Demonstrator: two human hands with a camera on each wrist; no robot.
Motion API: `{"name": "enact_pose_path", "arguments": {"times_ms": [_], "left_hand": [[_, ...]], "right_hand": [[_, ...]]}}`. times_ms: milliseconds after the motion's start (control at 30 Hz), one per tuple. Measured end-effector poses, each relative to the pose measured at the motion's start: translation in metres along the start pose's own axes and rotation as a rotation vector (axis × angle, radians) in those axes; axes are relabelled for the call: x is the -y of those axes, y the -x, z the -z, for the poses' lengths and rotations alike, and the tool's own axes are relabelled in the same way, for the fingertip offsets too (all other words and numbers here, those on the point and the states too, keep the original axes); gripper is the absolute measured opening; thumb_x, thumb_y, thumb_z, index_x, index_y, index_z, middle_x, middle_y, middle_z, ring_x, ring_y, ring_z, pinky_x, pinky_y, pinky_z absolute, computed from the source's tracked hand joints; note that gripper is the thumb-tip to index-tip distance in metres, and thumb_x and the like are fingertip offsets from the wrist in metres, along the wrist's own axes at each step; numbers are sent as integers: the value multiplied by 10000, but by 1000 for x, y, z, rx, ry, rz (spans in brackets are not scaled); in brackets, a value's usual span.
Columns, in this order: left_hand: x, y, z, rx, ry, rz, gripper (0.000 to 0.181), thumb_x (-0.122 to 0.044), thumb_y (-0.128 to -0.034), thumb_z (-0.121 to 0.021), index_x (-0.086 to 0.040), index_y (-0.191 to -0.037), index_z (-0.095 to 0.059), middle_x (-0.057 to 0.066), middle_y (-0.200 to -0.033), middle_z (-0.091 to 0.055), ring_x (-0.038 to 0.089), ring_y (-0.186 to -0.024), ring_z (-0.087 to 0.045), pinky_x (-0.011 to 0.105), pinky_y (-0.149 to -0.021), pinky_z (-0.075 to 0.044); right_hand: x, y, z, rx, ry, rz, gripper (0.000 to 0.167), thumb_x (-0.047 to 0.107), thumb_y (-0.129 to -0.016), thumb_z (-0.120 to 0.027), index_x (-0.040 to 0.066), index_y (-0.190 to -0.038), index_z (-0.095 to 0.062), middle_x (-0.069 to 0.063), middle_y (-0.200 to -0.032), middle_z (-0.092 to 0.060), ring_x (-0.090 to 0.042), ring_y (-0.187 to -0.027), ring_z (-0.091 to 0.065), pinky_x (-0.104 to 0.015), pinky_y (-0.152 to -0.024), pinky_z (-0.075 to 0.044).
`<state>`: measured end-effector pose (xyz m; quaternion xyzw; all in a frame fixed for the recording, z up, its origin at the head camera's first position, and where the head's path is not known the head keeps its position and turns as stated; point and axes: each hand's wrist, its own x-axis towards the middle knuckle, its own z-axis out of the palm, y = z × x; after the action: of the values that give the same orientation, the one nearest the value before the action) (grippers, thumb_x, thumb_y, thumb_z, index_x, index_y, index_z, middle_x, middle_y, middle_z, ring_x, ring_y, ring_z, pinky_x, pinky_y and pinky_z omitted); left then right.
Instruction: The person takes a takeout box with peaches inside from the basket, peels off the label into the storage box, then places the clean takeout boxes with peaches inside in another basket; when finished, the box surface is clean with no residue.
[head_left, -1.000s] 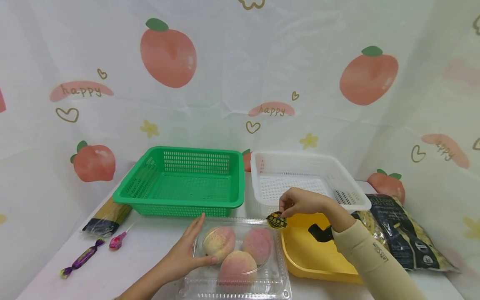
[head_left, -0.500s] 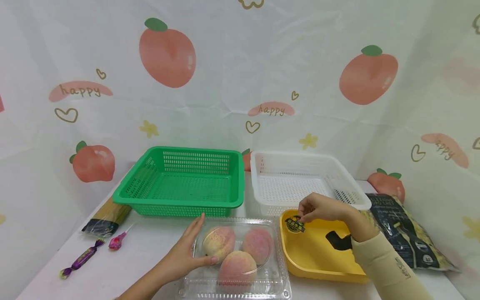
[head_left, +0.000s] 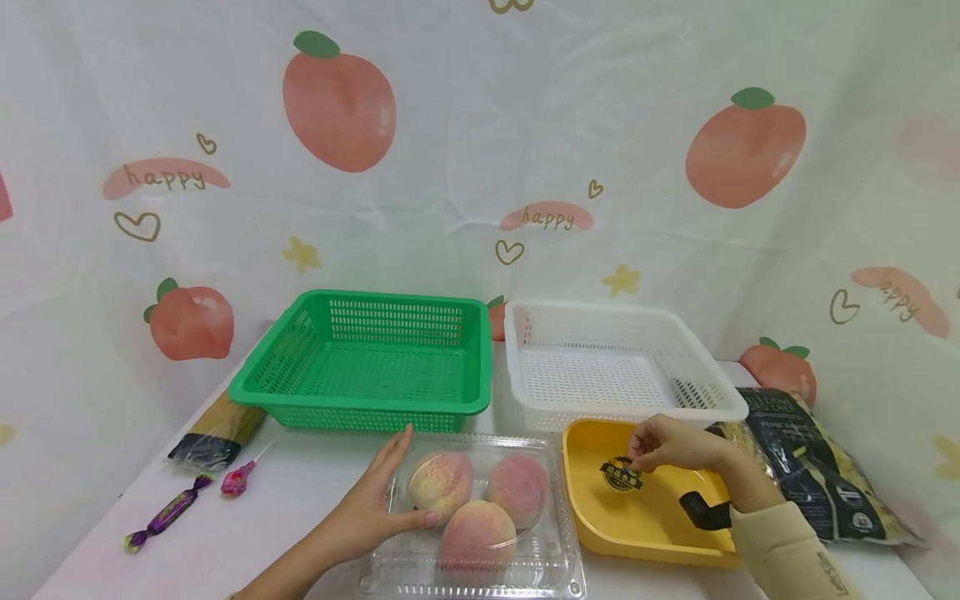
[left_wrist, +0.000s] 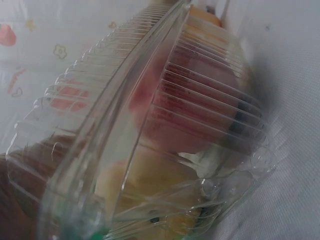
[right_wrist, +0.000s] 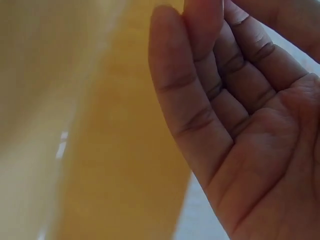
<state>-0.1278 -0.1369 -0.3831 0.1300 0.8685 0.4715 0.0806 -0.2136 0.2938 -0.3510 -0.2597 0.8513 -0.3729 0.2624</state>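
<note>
A clear plastic clamshell box [head_left: 546, 575] sits shut at the front of the table with three peaches [head_left: 477, 533] inside. My left hand [head_left: 367, 508] rests on its left side, fingers spread and fairly straight, thumb across the lid. In the left wrist view the ribbed box wall [left_wrist: 200, 75] fills most of the picture. Over a yellow basin [head_left: 600, 533], my right hand [head_left: 678, 443] pinches a round black-and-gold sticker [head_left: 621, 475] between thumb and fingertips. The right wrist view shows the curled fingers [right_wrist: 172, 70] against yellow plastic; the sticker is out of sight there.
Behind stand a green basket [head_left: 360, 408] and a white basket [head_left: 626, 312]. At left lie a packaged brown bundle [head_left: 217, 429], a lollipop [head_left: 237, 481] and a purple wrapped candy [head_left: 168, 512]. A dark food bag [head_left: 802, 467] lies at right.
My right hand has carried the sticker rightward and slightly down, from above the box's right edge to over the yellow basin. The left hand stays on the box.
</note>
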Motion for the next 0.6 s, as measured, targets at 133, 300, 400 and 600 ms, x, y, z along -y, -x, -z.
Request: {"name": "enact_pose_path", "arguments": {"times_ms": [133, 300, 400, 600], "left_hand": [[0, 0, 0, -3, -3, -2, 1103, -398, -713, -783, -139, -1514, -71, 199, -1558, -56, 482, -1392, -86, 722, -1011, -192], [-1, 0, 0, -3, -10, -8, 1104, -399, -712, -783, -133, -1513, -73, 203, -1557, -60, 484, -1391, -93, 721, -1012, -191], [-1, 0, 0, 1, -8, -9, 1100, -396, -715, -782, -131, -1513, -73, 203, -1557, -59, 483, -1391, -91, 720, -1014, -191], [-2, 1, 0, -1, -8, -5, 1096, -399, -718, -780, -144, -1514, -72, 204, -1556, -59, 487, -1389, -93, 726, -1006, -196]], "right_hand": [[-9, 0, -1, 6, 6, -23, 128, 91, -871, -625, -36, -882, -632, -62, -794, -655, -75, -678, -575, -253, -645, -523], [-12, 1, -1, 6, 16, -40, 155, 108, -870, -631, -39, -915, -653, -77, -845, -682, -67, -718, -592, -230, -673, -523], [-11, 2, -2, 13, 21, -54, 182, 126, -866, -643, -34, -946, -670, -90, -883, -698, -60, -752, -601, -200, -690, -513], [-9, 4, -3, 1, 18, -51, 259, 125, -868, -641, -71, -1036, -664, -178, -981, -695, -52, -826, -627, -179, -721, -516]]}}
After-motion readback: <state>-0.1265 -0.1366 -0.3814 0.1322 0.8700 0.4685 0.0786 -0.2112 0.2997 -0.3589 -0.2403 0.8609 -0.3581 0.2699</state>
